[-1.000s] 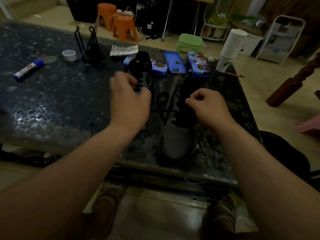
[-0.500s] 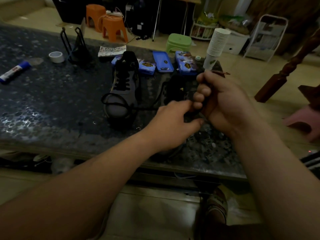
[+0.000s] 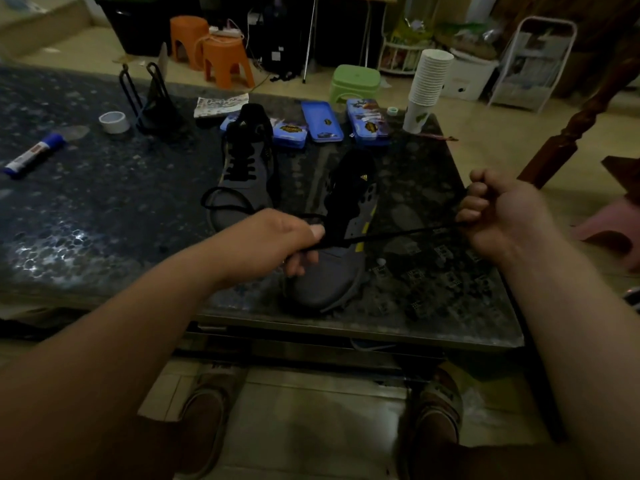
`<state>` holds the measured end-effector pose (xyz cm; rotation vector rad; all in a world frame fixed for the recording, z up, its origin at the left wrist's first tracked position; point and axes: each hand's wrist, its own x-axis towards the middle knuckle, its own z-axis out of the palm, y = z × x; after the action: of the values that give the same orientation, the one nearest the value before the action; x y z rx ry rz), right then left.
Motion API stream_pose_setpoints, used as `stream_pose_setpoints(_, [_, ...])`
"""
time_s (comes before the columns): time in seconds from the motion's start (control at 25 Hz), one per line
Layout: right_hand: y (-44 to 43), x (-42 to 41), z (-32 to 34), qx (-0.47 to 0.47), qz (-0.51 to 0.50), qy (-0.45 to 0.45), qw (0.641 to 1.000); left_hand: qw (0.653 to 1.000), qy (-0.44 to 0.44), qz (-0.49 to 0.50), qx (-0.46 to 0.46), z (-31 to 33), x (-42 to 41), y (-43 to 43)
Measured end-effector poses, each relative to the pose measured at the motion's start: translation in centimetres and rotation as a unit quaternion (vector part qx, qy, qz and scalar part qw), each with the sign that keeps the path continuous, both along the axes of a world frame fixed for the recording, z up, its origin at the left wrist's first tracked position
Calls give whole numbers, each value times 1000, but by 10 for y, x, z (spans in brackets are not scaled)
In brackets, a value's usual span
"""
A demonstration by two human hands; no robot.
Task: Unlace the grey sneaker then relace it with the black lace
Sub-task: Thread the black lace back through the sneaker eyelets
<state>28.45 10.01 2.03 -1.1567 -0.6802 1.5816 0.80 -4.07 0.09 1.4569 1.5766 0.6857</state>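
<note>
Black lace (image 3: 398,234) now runs in a taut, straight line between the two hands, which half a second ago were bunched close together over the grey sneaker (image 3: 322,282). The right hand (image 3: 498,213) has drawn well out to the right, its fingers curled into a fist round the lace. The left hand (image 3: 277,237) stays at the shoe, thumb and fingers pinching the lace where it leaves the upper.

The sneaker lies on the table (image 3: 104,202) just under and beyond the left hand, with its toe toward the person. The eyelets (image 3: 369,199) showing to the right of that hand look empty.

My guess is that a length of lace has just been pulled through. Either the unlacing is nearly done or the lowest rows are being rethreaded, and the dim light hides which. A second sneaker (image 3: 242,168), laced, sits beyond the left hand.
</note>
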Motion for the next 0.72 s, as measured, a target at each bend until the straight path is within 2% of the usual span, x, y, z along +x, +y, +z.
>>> stream_pose_setpoints(0.16, [9,12,-21,20,-7,-173,985,991,108,-66,-41,1,-5,3])
stream_pose_setpoints(0.28, [0,-3,-21,58,63,-255,963,984,139,-98,-51,3,-8,8])
stream_pose_setpoints(0.4, [-26,-31,-16,100,165,-245,950,984,163,-17,74,4,-2,17])
stream_pose_setpoints(0.48, [-46,-49,-15,126,228,-225,939,983,121,27,133,6,12,21])
stream_pose_setpoints(0.6, [-63,-61,-16,142,300,-239,912,992,-26,48,115,0,35,26])
stream_pose_setpoints(0.72, [-65,-57,-20,138,336,-275,890,980,-123,111,114,-4,38,32])
